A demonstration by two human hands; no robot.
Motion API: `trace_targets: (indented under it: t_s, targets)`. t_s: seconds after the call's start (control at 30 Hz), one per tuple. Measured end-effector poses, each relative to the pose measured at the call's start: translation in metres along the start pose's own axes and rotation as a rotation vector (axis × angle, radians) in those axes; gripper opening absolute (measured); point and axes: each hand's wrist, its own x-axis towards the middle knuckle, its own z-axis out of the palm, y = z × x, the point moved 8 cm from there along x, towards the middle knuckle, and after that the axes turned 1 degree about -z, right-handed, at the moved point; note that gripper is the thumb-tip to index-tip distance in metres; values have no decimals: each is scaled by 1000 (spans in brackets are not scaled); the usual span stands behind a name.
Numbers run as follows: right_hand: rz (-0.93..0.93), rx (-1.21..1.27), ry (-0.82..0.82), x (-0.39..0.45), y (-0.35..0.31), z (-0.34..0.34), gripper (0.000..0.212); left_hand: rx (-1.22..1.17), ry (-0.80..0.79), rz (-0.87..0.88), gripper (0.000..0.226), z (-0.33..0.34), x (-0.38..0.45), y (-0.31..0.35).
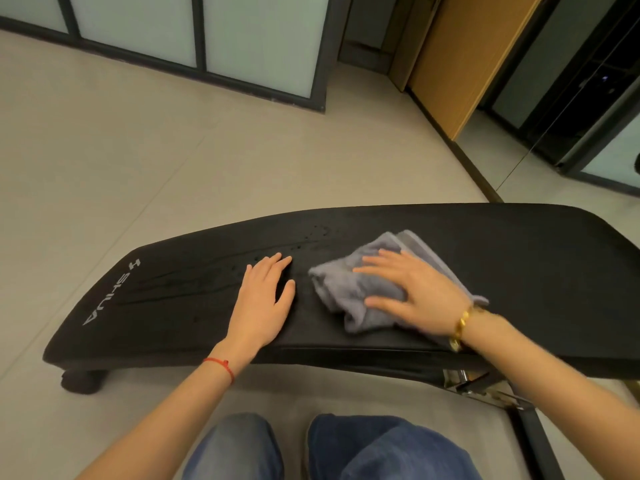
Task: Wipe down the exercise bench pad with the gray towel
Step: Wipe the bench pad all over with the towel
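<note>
The gray towel (360,289) lies bunched mid-way along the black bench pad (519,271), under the right hand (412,296), whose straight, spread fingers press it flat. The left hand (265,303) rests flat beside it, fingers relaxed. Bunched cloth may skip the droplets (313,235) near the far edge, or slide out from under the palm.

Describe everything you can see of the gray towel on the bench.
The gray towel is a soft, plush-looking cloth, bunched and folded into rumpled layers. It lies on the black bench pad, near the middle. The right hand presses flat on it with fingers spread, covering much of its top. The left hand rests on the pad beside it, not touching.
</note>
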Motion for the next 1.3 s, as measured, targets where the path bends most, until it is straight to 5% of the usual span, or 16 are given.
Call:
trace_targets:
  t_s: [0.2, 0.43, 0.57, 0.73, 1.03, 1.3]
  targets:
    - [349, -187, 45, 100, 80, 2, 60, 0, 3, -10, 49, 0, -1, 2]
    - [-39, 16, -11, 1, -28, 12, 60, -21, 18, 9, 48, 0, 1, -1]
    - [0, -6, 0, 36, 14, -6, 56, -32, 19, 5, 48, -1, 2, -2]
    - [303, -154, 21, 140, 81, 3, 56, -39, 21, -7, 48, -2, 2, -2]
    - [25, 30, -22, 37, 1, 10, 69, -27, 38, 16, 47, -1, 3, -3]
    - [271, -151, 6, 143, 59, 18, 58, -39, 35, 1, 47, -2, 1, -1]
